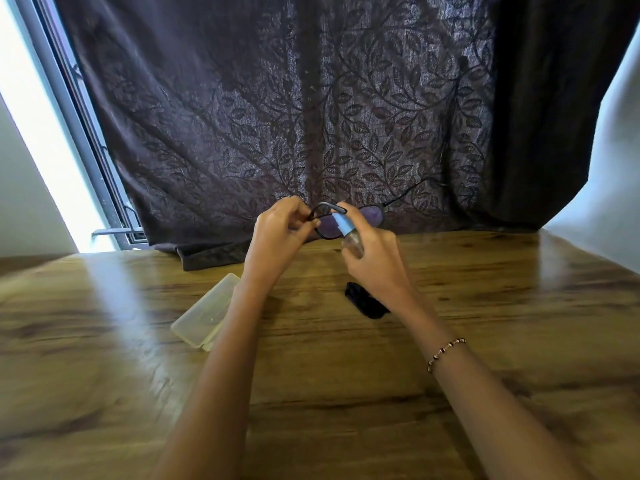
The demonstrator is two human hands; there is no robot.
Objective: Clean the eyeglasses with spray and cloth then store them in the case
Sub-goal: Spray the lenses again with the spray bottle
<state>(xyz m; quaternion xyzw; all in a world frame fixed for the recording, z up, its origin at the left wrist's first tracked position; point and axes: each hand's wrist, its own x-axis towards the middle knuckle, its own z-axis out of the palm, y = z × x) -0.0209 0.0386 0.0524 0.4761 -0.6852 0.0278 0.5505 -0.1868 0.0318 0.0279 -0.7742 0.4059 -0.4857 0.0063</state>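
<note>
The dark-framed eyeglasses with purple-tinted lenses are held above the far side of the wooden table, their long axis running left to right. The left hand pinches their left end. The right hand grips a clear spray bottle with a blue nozzle, tilted up-left at the lens. A dark leaf-patterned curtain hangs behind.

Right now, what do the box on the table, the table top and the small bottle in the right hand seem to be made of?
The case looks like frosted, translucent plastic: pale, milky, letting light through. The table looks like wood or a wood-grain laminate with a glossy finish: brown grain, bright window reflections. The spray bottle in the right hand seems clear plastic or glass with an opaque light-blue top; blur leaves it open.
</note>
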